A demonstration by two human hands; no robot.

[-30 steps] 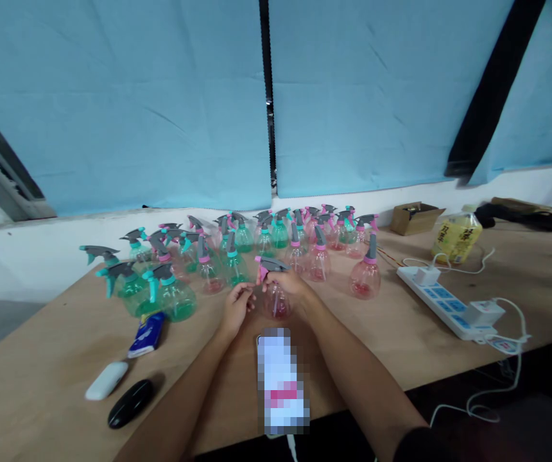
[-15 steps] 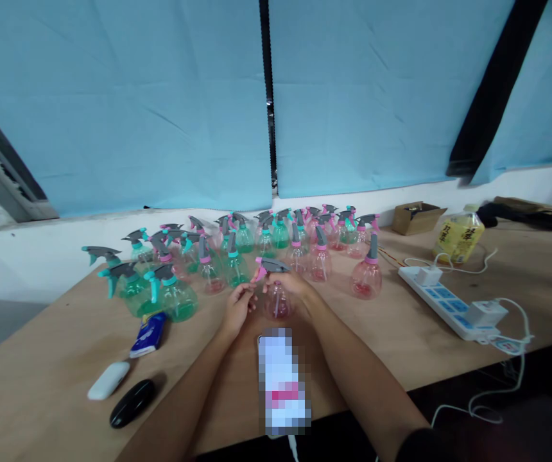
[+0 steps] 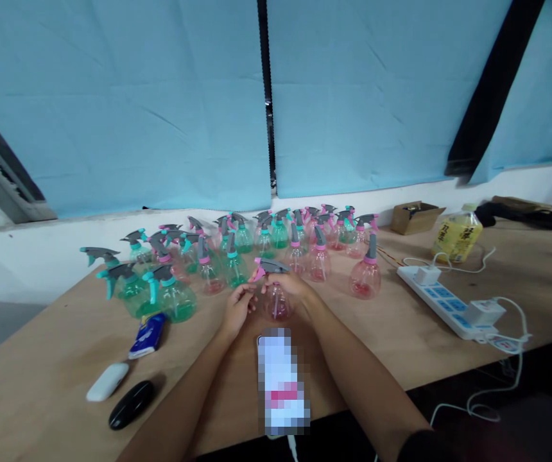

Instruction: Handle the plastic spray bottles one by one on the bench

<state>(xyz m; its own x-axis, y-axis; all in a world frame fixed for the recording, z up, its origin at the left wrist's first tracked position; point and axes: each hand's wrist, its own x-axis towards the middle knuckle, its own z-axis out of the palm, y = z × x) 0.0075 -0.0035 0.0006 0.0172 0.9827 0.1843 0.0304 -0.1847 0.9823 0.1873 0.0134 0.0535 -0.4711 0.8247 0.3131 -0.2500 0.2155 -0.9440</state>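
Observation:
A pink clear spray bottle (image 3: 277, 307) with a grey and pink trigger head stands upright on the table in front of me, some liquid at its bottom. My right hand (image 3: 283, 282) is closed round the neck just below the sprayer head (image 3: 275, 266). On the other side, my left hand (image 3: 241, 305) has its fingers curled in close to the pink trigger (image 3: 258, 274). Whether those fingertips hold anything is too small to make out. Directly below the bottle lies a phone (image 3: 283, 385) with a blurred screen and a white cable plugged in.
Several green spray bottles (image 3: 178, 301) and pink spray bottles (image 3: 365, 280) crowd the table's back and left. A blue packet (image 3: 147, 335), a white case (image 3: 107, 382) and a black case (image 3: 132, 404) lie left. Rightward are a power strip (image 3: 442, 301), yellow-labelled bottle (image 3: 456, 236) and cardboard box (image 3: 415, 219).
The pink trigger sits slightly further back toward the bottle's neck than before. Both hands keep nearly the same place, and the whole view has shifted very slightly.

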